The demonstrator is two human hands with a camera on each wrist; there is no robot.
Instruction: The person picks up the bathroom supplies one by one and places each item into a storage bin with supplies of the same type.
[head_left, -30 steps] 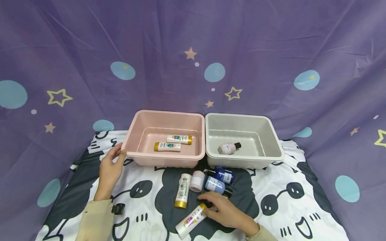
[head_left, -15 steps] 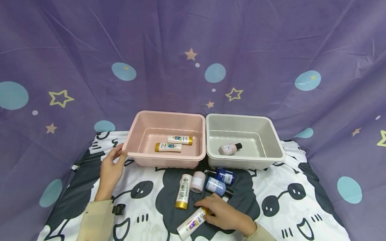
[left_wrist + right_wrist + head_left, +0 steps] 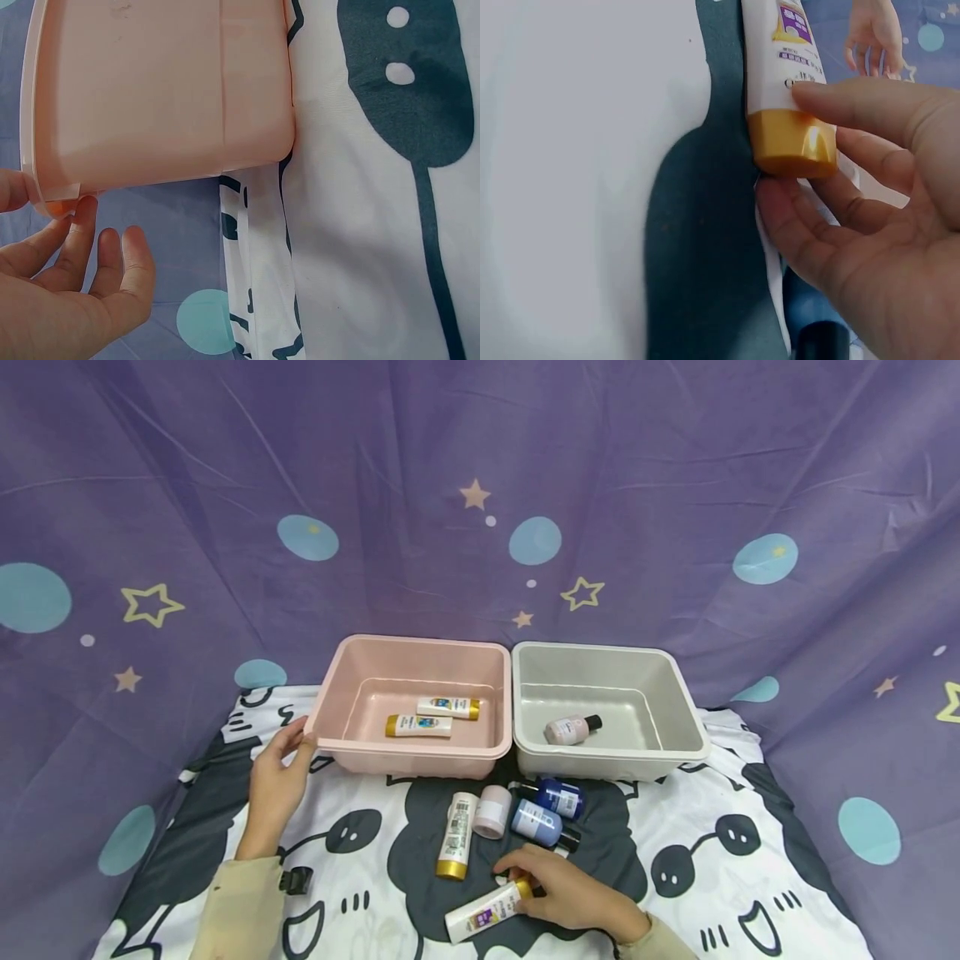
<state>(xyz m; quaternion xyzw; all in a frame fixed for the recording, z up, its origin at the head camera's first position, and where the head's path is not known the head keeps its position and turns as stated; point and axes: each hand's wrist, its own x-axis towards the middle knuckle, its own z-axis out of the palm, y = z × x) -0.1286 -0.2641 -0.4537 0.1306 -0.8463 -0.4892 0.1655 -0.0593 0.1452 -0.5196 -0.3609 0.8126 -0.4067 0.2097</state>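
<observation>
**White, gold-capped plastic tube [image 3: 486, 913] had swung flatter, lower centre**

The right hand [image 3: 564, 890] pinched its capped end, partly hiding the cap. Centre-left, the left hand [image 3: 277, 785] gripped a pink rectangular plastic basin [image 3: 412, 762] by its rim, one digit cut off in the wrist view.

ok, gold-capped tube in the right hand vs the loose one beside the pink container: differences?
Label: held tube purple graphic, loose tube small dark print.
Cap (head view): held tube's points right, loose tube's toward bottom edge.
Contact: right hand grips held tube, loose tube lies untouched.
Shared: white bodies, gold caps.
</observation>
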